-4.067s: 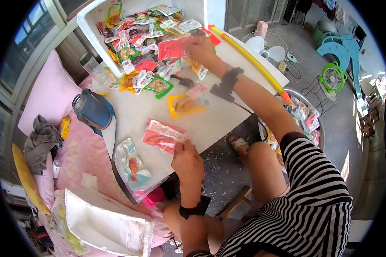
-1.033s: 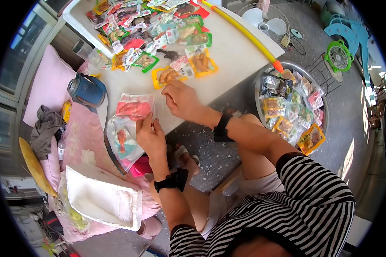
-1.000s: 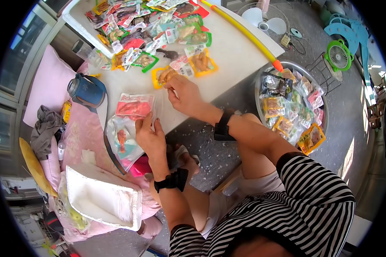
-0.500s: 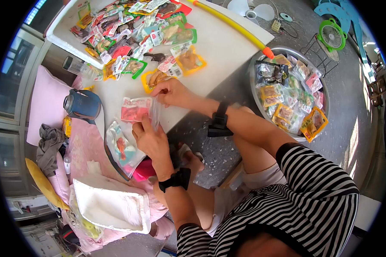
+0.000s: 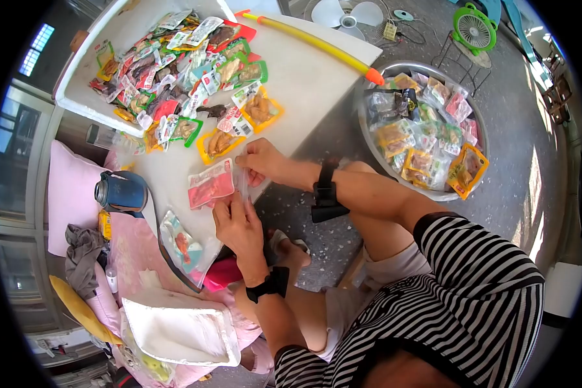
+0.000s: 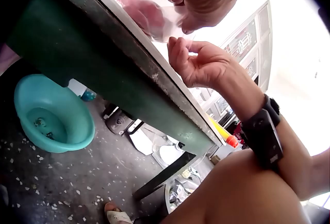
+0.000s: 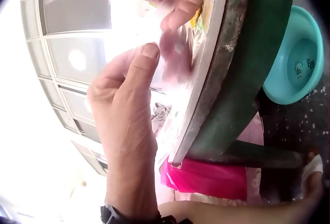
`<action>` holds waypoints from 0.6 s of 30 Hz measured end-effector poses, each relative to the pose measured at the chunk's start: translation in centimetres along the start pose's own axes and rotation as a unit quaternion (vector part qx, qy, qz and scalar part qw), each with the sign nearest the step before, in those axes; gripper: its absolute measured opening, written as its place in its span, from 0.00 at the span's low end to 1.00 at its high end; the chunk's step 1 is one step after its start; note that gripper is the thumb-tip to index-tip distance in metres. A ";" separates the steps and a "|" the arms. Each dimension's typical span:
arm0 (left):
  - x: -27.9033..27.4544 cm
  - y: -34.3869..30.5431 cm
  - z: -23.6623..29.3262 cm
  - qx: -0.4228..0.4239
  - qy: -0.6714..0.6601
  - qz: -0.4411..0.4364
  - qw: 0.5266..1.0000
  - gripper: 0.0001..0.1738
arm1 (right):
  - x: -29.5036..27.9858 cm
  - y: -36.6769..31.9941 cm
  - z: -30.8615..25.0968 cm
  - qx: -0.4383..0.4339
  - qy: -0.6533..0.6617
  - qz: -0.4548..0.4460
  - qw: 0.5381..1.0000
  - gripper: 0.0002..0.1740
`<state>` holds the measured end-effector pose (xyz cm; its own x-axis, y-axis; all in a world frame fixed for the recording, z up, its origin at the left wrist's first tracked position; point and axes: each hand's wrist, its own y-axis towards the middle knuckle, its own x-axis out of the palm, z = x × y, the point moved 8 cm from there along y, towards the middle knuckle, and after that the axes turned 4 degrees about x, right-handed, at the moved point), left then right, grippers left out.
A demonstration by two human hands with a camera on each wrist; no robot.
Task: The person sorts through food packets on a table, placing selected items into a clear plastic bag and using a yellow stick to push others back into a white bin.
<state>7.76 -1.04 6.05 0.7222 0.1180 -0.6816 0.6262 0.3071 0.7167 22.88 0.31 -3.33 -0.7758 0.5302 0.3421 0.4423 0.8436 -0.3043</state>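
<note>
A red-and-white snack packet [image 5: 211,184] lies in a clear plastic bag [image 5: 241,182] at the table's near edge in the head view. My left hand [image 5: 239,227] pinches the bag's near side between thumb and fingers. Opposite it, my right hand [image 5: 263,161] pinches the bag's far corner with curled fingers. Both hands' fingertips meet close together at the bag's end in the left wrist view, with the right hand [image 6: 203,64] below the left hand [image 6: 209,0]. A second clear bag holding a teal-and-white packet [image 5: 182,244] lies to the left. Two yellow-edged packets [image 5: 220,141] lie just beyond.
A white foam box [image 5: 87,110] spills many packets over the table's far end. A metal basin [image 5: 368,139] of bagged packets stands at right on the floor. The blue flask [image 5: 124,192], yellow tube [image 5: 317,45] and a smaller foam box [image 5: 174,330] surround the table [image 5: 304,84].
The right hand, earlier holding a red packet over the pile, has come to the bag beside the left hand and now pinches its edge. The head view has shifted, bringing the large foam box further in.
</note>
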 end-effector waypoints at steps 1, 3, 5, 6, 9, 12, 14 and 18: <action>-0.3 0.0 -0.3 -0.053 -0.042 0.004 0.998 0.08 | -0.5 0.4 -0.3 -0.005 -0.002 0.022 1.000 0.16; -0.6 -0.6 -1.2 -0.163 -0.124 0.010 0.979 0.07 | -1.2 0.8 -1.0 -0.012 -0.010 0.037 0.999 0.14; 1.8 -3.6 -5.1 -0.365 -0.324 -0.031 0.872 0.16 | -1.5 1.0 -1.5 -0.014 -0.015 0.041 0.999 0.13; 3.0 -4.9 -5.9 -0.456 -0.412 -0.050 0.787 0.21 | -1.6 1.0 -1.6 -0.011 -0.015 0.039 0.999 0.13; 5.8 -6.9 -4.3 -0.553 -0.492 -0.213 0.638 0.36 | -1.7 0.5 -1.8 0.000 0.007 0.033 0.999 0.13; 7.4 -6.1 -1.0 -0.566 -0.666 -0.155 0.460 0.38 | -1.4 -0.2 -2.3 -0.009 0.045 0.011 0.999 0.14; 8.0 -5.7 -0.2 -0.535 -0.756 -0.097 0.364 0.33 | -1.3 -0.7 -2.6 -0.013 0.051 0.002 0.999 0.15; 8.4 -6.1 -2.7 -0.501 -0.769 0.004 0.397 0.16 | -1.8 -1.1 -3.1 -0.036 0.005 0.008 0.999 0.17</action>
<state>9.21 0.65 -4.44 0.5311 -0.3564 0.7687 0.7473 0.6247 -0.2267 25.16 -1.31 -0.83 -0.7643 0.5440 0.3462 0.4862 0.8389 -0.2447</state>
